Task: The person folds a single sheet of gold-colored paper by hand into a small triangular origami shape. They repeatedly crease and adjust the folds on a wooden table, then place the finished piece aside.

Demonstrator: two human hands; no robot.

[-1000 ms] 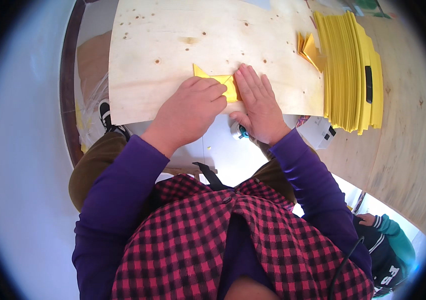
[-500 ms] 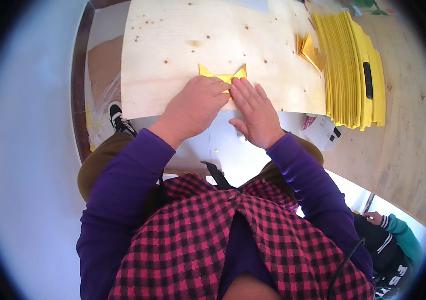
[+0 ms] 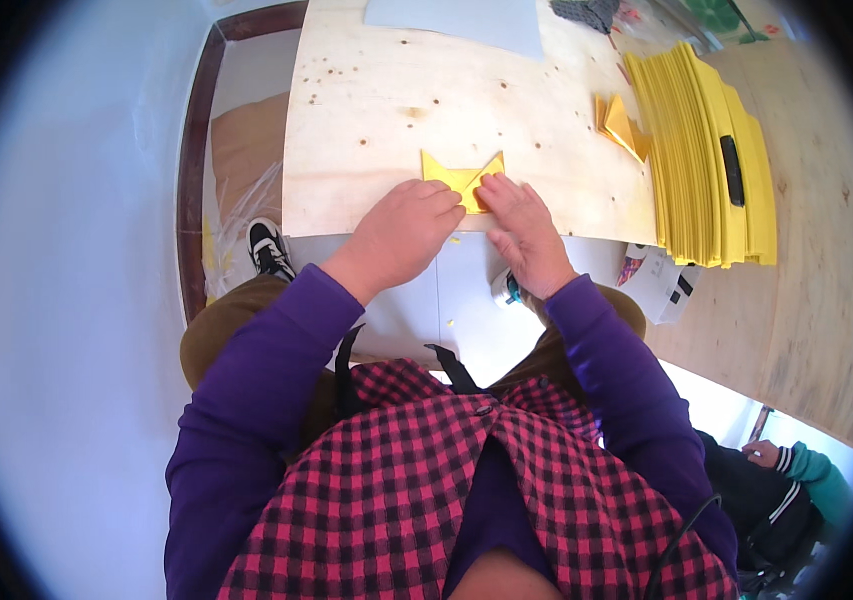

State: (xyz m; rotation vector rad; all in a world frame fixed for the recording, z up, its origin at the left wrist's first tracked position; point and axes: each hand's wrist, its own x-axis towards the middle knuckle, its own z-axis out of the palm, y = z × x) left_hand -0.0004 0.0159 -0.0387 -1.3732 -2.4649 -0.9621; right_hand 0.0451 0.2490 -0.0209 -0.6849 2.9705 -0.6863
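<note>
A folded yellow paper (image 3: 461, 180) with two upright points lies near the front edge of the plywood table (image 3: 387, 140). My left hand (image 3: 409, 228) has its fingers curled together on the paper's near left part, covering that corner. On the near right part rest the fingertips of my right hand (image 3: 527, 232); its fingers are slightly bent and its thumb stands apart. Between the two hands the paper's middle shows, with slanting folds.
At the right stands a thick stack of yellow paper (image 3: 692, 160) with a black object (image 3: 733, 170) on it. Beside it lies a golden-yellow folded piece (image 3: 621, 127). A pale sheet (image 3: 455, 24) and a grey cloth-like item (image 3: 587, 13) are at the back. Another person's hand (image 3: 763, 454) shows lower right.
The view has shifted, so the table and paper appear farther right and lower. My right fingers have drawn back and bent slightly, uncovering more of the paper. My left hand stays on it.
</note>
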